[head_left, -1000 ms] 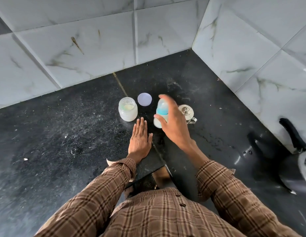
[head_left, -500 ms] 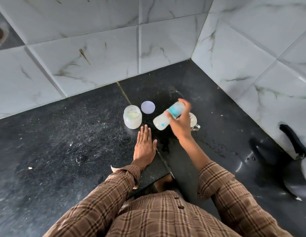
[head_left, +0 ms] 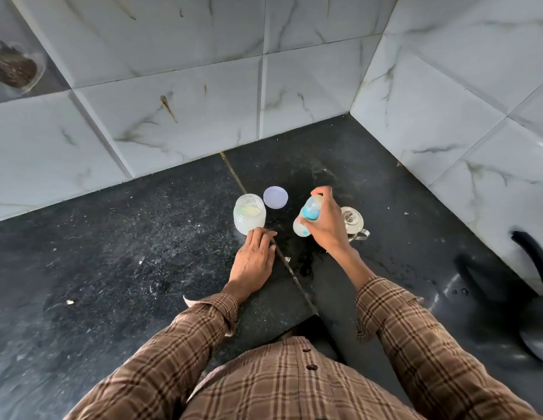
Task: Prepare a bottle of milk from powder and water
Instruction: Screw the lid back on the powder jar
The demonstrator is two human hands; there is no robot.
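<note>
My right hand (head_left: pixel 326 227) grips a baby bottle (head_left: pixel 306 218) with a blue collar and milky white contents, held tilted above the black counter (head_left: pixel 127 268). My left hand (head_left: pixel 254 262) rests palm down on the counter, fingers curled, fingertips touching the base of an open jar (head_left: pixel 249 213) that holds pale powder. The jar's round lilac lid (head_left: pixel 275 197) lies flat just behind it. A small steel cup with a handle (head_left: pixel 353 224) stands to the right, partly hidden behind my right hand.
White marble-pattern tiled walls (head_left: pixel 203 101) close the counter at the back and right, forming a corner. A dark kettle with a black handle (head_left: pixel 534 268) sits at the far right edge. Water drops and specks dot the counter.
My right hand has swung the bottle from tilted sideways back to more upright, as in shaking. My left hand has slid forward and curled its fingers against the jar.
</note>
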